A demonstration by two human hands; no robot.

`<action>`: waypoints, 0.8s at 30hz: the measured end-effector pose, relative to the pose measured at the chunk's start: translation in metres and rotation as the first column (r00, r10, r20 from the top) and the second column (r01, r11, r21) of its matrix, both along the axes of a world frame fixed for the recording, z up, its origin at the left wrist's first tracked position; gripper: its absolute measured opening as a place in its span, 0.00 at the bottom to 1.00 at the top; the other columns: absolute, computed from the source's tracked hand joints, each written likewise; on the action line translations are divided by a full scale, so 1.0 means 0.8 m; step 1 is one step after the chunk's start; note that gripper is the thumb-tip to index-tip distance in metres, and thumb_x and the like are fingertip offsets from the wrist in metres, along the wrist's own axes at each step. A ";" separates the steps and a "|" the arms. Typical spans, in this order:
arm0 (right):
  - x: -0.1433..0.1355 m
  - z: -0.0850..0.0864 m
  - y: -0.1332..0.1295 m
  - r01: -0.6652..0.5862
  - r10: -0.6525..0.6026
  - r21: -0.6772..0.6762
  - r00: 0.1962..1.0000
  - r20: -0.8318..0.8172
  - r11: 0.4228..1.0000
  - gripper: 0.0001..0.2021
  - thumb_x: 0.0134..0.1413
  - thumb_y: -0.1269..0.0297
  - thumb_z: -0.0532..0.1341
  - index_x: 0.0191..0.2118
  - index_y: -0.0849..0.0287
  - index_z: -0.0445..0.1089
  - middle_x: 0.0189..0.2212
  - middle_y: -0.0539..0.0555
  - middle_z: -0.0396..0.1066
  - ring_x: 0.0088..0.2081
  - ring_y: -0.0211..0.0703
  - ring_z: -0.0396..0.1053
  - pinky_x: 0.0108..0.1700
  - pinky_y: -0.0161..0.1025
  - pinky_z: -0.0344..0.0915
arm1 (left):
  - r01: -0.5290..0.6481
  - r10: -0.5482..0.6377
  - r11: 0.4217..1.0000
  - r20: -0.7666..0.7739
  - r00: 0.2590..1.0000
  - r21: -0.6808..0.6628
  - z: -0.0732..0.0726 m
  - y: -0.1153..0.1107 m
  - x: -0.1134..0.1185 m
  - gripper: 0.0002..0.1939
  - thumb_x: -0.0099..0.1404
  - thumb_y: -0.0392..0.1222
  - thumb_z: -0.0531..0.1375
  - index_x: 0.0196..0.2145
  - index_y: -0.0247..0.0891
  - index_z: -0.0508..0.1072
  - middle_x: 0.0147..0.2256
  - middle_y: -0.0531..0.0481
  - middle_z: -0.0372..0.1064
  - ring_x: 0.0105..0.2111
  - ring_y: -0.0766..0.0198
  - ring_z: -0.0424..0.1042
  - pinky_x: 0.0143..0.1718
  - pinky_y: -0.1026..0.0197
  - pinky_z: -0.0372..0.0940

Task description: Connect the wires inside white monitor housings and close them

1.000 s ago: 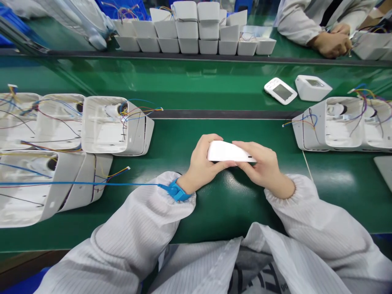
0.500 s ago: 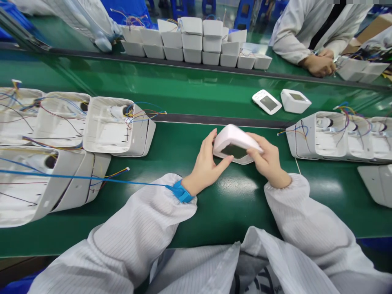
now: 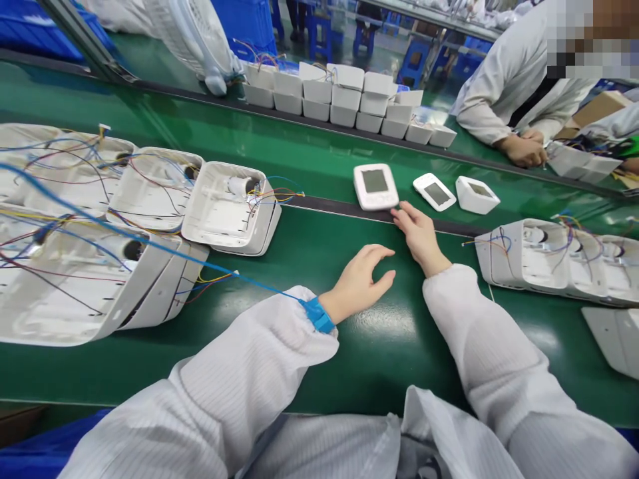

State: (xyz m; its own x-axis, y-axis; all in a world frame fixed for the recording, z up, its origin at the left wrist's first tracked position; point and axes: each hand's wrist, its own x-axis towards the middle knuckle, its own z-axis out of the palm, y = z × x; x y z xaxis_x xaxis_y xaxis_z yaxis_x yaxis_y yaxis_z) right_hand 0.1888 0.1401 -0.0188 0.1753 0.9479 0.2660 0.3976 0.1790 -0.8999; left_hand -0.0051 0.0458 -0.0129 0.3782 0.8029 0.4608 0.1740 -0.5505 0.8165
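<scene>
A white device with a grey screen (image 3: pixel 375 186) rests screen-up on the green belt, just past the dark strip. Beside its lower right corner is my right hand (image 3: pixel 422 238), fingers stretched out and holding nothing; whether a fingertip touches the casing I cannot tell. My left hand (image 3: pixel 360 279) hovers over the green bench with thumb and fingers apart, nothing between them. A blue strap (image 3: pixel 319 315) with a cord circles my left wrist. Right of the device lie a flat white screen panel (image 3: pixel 434 192) and another white device (image 3: pixel 477 195).
Open white housings (image 3: pixel 227 206) with loose wires crowd the left side, and more housings (image 3: pixel 544 253) line the right. A white part (image 3: pixel 612 339) sits at the right edge. Stacked white shells (image 3: pixel 344 100), a fan (image 3: pixel 192 40) and a co-worker's hands (image 3: pixel 526 148) are across the belt.
The white device has gone from between my hands onto the belt, and both hands have let go. My left hand has opened over the bench. The view has shifted.
</scene>
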 end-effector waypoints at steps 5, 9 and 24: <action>0.039 0.005 0.060 0.174 -0.165 0.045 0.773 0.612 0.984 0.19 0.62 0.52 0.61 0.45 0.64 0.79 0.68 0.67 0.52 0.69 0.61 0.48 0.69 0.58 0.47 | 0.027 -0.028 0.999 -0.018 0.999 -0.036 0.004 0.000 -0.003 0.12 0.66 0.37 0.59 0.47 0.34 0.73 0.48 0.41 0.72 0.50 0.57 0.72 0.55 0.50 0.69; 0.063 0.011 0.071 0.362 -0.144 -0.141 0.655 0.741 0.921 0.19 0.65 0.53 0.58 0.55 0.54 0.76 0.65 0.61 0.59 0.68 0.65 0.51 0.65 0.63 0.54 | 0.047 -0.048 0.997 -0.028 0.998 -0.065 0.007 0.001 -0.004 0.09 0.67 0.38 0.58 0.44 0.35 0.74 0.46 0.42 0.74 0.48 0.57 0.73 0.54 0.52 0.69; -0.021 0.010 -0.086 -0.150 0.119 -0.033 0.881 -0.457 0.988 0.25 0.54 0.52 0.66 0.56 0.54 0.68 0.52 0.57 0.74 0.45 0.46 0.75 0.44 0.43 0.75 | 0.093 0.114 0.837 0.338 0.934 -0.539 0.000 0.013 -0.001 0.29 0.62 0.56 0.64 0.54 0.35 0.71 0.52 0.39 0.72 0.47 0.55 0.74 0.49 0.54 0.70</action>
State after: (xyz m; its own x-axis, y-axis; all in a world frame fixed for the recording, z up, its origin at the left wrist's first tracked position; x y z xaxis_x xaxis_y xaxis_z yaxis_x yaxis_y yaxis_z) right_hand 0.1716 0.0716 -0.0111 0.1311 0.9835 0.1250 -0.0796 0.1361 -0.9875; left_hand -0.0062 0.0559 -0.0125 0.2696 0.9617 0.0500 -0.1697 -0.0037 0.9855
